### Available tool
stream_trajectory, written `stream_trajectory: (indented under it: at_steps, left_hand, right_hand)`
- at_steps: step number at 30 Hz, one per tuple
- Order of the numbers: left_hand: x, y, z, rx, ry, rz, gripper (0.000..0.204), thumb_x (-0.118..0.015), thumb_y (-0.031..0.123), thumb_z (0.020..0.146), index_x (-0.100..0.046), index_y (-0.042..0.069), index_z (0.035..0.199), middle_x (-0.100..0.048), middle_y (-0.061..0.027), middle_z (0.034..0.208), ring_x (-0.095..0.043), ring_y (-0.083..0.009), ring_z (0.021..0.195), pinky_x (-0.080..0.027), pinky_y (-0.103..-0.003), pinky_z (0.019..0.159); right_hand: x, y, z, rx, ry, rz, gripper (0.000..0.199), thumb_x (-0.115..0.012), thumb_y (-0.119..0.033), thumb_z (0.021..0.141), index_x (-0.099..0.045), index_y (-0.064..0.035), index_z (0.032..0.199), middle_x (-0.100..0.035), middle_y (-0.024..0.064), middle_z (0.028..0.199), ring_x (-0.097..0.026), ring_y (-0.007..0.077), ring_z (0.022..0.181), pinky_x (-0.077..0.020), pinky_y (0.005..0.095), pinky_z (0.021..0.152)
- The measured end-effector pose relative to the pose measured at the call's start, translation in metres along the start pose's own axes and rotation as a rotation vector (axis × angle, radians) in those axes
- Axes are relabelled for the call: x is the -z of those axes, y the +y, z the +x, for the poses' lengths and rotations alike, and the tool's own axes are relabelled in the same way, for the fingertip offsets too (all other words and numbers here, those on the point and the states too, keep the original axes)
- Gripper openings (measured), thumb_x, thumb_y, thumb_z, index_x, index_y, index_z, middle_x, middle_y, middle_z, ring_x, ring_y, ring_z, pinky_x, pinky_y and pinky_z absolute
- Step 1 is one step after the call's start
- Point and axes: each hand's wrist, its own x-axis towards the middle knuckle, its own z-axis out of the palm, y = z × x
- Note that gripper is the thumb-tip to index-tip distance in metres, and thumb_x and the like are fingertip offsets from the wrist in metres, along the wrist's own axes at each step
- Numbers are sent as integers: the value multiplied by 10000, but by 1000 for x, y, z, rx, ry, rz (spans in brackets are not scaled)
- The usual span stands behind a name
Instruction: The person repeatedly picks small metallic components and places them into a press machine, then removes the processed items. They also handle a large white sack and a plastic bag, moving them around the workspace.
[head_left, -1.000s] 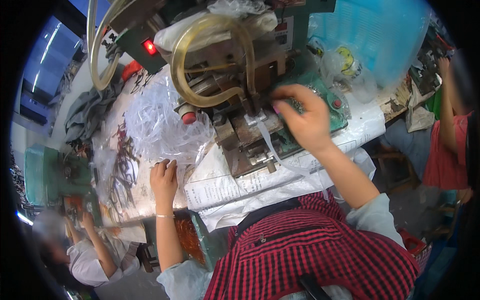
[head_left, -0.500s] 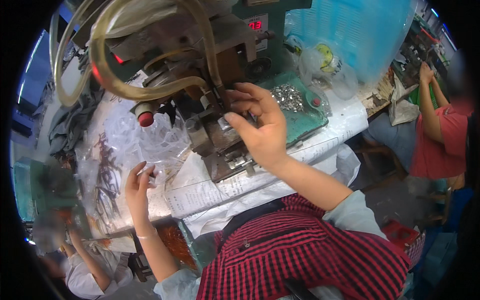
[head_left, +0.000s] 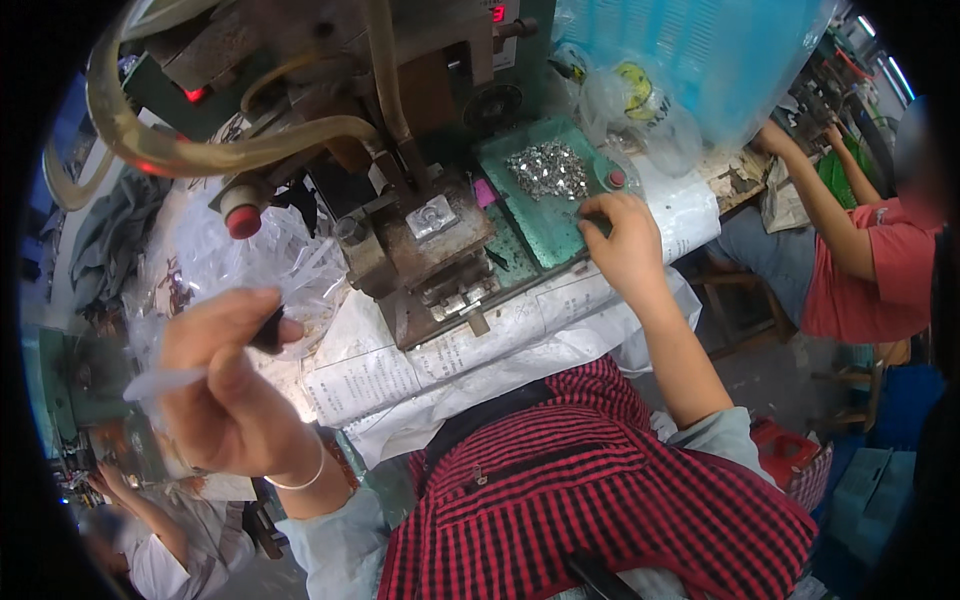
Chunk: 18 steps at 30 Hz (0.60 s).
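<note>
My left hand (head_left: pixel 235 390) is raised close, left of the machine, blurred by motion. Its fingers are bent in, and a translucent plastic strip (head_left: pixel 165 383) sticks out of them to the left. Between the fingertips shows a small dark piece (head_left: pixel 268 333) whose kind I cannot make out. My right hand (head_left: pixel 630 245) hovers at the right edge of the green tray (head_left: pixel 560 235), just below a red button (head_left: pixel 615 178). Its fingers curve, thumb apart, with nothing seen in them. A small silvery metal part (head_left: pixel 432 217) lies on the press's block (head_left: pixel 470 235).
Small shiny metal pieces (head_left: pixel 548 170) heap in the tray, beside a pink piece (head_left: pixel 484 192). Hoses (head_left: pixel 225 155) and another red button (head_left: pixel 242 220) hang by the press. Translucent plastic strips (head_left: pixel 285 255) pile left. Bagged items (head_left: pixel 640 115) and a blue crate (head_left: pixel 690 50) stand behind. Co-workers sit on both sides.
My right hand has left the press block and moved right to the tray's edge, uncovering the silvery part. My left hand has risen nearer the camera, with the strip in it. The view has shifted.
</note>
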Motion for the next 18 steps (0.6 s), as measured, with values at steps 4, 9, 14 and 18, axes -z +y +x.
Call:
stream_trajectory:
  at_steps: [4, 9, 14, 18]
  left_hand:
    - [-18, -31, 10, 47, 66, 165, 140, -594, 19, 1035, -638, -100, 976, -734, -193, 953, -681, -152, 685, -494, -207, 537]
    - [-17, -28, 14, 97, 82, 46, 162, -595, 50, 1046, -636, -96, 990, -743, -179, 925, -670, -147, 650, -490, -196, 552]
    - [-5, -16, -47, 188, 71, -14, 245, -520, 94, 1069, -603, -95, 936, -695, -222, 911, -668, -213, 694, -576, -289, 583]
    - [1, -22, -41, 326, 191, -145, 264, -515, 152, 1087, -582, -78, 975, -683, -232, 943, -666, -223, 743, -569, -279, 569]
  right_hand:
    - [-7, -12, 9, 118, -2, -128, 167, -750, -105, 791, -715, -83, 952, -654, 126, 918, -618, 364, 997, -497, 458, 902]
    - [-20, 7, 26, 314, -69, -269, 145, -719, -83, 805, -665, -51, 936, -625, 146, 906, -603, 391, 953, -492, 484, 868]
    - [-15, 2, 23, 15, 117, 89, 102, -670, -58, 909, -697, -11, 996, -741, 145, 896, -709, 328, 859, -542, 428, 756]
    - [-5, -24, 36, -294, -155, 818, 183, -723, -109, 944, -756, 3, 1085, -757, 47, 974, -674, 89, 916, -524, 247, 829]
